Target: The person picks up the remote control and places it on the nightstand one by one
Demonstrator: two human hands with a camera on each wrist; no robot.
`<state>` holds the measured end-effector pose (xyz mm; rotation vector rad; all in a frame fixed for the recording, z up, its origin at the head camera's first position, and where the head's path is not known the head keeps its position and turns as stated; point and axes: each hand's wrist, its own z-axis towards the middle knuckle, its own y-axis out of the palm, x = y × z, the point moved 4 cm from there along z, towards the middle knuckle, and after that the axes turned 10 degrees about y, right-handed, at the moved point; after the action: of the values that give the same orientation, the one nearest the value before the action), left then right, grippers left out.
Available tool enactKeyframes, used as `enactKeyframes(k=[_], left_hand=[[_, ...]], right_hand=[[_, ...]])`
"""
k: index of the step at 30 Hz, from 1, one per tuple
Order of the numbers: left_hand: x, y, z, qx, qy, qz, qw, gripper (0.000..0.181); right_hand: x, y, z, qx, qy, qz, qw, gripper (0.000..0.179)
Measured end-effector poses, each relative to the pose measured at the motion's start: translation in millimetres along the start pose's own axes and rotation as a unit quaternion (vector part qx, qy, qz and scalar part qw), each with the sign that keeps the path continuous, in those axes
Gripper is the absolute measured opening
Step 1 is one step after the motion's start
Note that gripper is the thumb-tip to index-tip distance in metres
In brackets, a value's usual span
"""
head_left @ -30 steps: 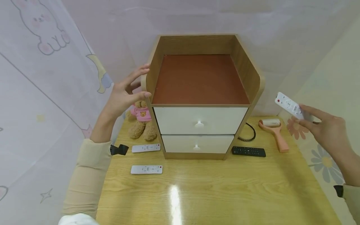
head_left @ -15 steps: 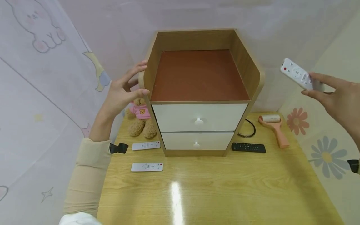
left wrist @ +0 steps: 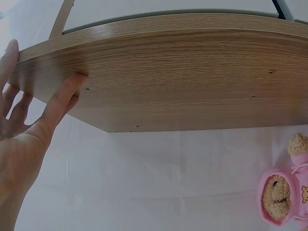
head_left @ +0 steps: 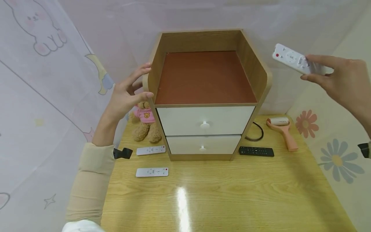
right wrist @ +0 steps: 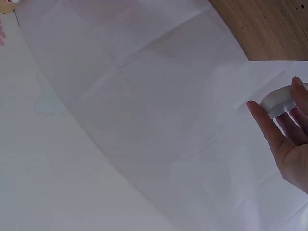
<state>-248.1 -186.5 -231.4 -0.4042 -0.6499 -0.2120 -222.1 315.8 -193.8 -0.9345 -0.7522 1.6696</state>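
Right hand (head_left: 342,75): pinching a white remote between thumb and fingers, up in the air on the right.
Held remote (head_left: 292,58): just right of the cabinet, not touching it. Long axis runs on a slant, red-button end up and left toward the cabinet, other end down in the grip. Buttons face the head cam.
Left hand (head_left: 124,95): clamped on the cabinet's left side panel, by its front edge.
Tabletop (head_left: 226,190): yellowish wood grain with a bright glare streak.
Nearer loose remote (head_left: 152,172): white, lying pretty much left-right, red button at the right end.
Farther loose remote (head_left: 151,150): same deal, tipped slightly.
Black remote (head_left: 256,151): flat, sideways, right of the cabinet base.
Cabinet (head_left: 207,77): upright, both drawers closed.
Lint roller (head_left: 285,129): orange handle toward the viewer.
Teddy (head_left: 146,117): pink top, partly behind the cabinet.
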Motion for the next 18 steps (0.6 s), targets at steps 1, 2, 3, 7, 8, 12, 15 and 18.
enactKeyframes(k=[1,2,3,7,8,12,15,18], left_hand=[[-0.5,-0.2,-0.1,-0.001,0.000,0.000,1.0000,0.061],[-1.0,-0.4,-0.3,-0.001,0.000,0.000,1.0000,0.061],[-1.8,-0.8,-0.5,-0.001,0.000,0.000,1.0000,0.061],[-4.2,-1.5,-1.5,0.000,-0.002,-0.003,1.0000,0.062],[-4.8,-1.5,-1.7,0.000,-0.004,-0.004,1.0000,0.062],[-6.5,-0.7,-1.9,-0.001,-0.011,-0.003,0.9999,0.062],[-7.2,-0.3,-2.2,-0.002,-0.017,-0.003,0.9998,0.063],[-7.4,-0.4,-3.4,-0.002,-0.021,-0.001,0.9998,0.063]], right_hand=[[-3.8,-0.5,4.0,-0.006,-0.005,-0.003,1.0000,0.050],[-7.7,-1.3,7.7,-0.010,-0.012,-0.006,0.9999,0.050],[-11.6,-2.2,11.5,-0.014,-0.019,-0.008,0.9997,0.050],[-26.3,-4.8,25.3,-0.026,-0.037,-0.010,0.9989,0.051],[-29.9,-5.2,27.9,-0.028,-0.041,-0.009,0.9987,0.050],[-44.1,-5.0,35.5,-0.034,-0.054,-0.012,0.9979,0.050],[-55.1,-4.6,40.7,-0.033,-0.069,-0.014,0.9969,0.050],[-67.1,-3.9,46.8,-0.034,-0.086,-0.017,0.9955,0.049]])
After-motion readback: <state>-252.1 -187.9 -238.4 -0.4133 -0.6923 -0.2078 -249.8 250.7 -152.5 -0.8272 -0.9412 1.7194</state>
